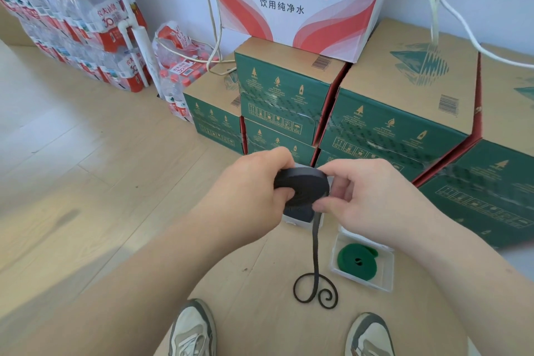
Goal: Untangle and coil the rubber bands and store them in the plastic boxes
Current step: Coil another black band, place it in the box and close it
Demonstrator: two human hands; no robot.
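black coil [302,186] of flat matte band, wound into a tight disc, sits right between both hands above the wood floor [86,211]. left hand [248,185] grips its left edge with curled fingers, right hand [372,196] pinches the lower right rim. loose tail [315,254] hangs down and ends in two curls on the floor. just beside those, a fuzzy green coil [358,261] lies flat in a clear plastic box [388,269].

The white carton [300,29] bears big red characters 娃哈哈 with an ® mark, and smaller dark ones below, 饮用纯净水. Red labels on the wrapped bottle packs [101,23] show a large 30. The green cartons [277,87] carry barcodes and handling symbols; their small print is unreadable.
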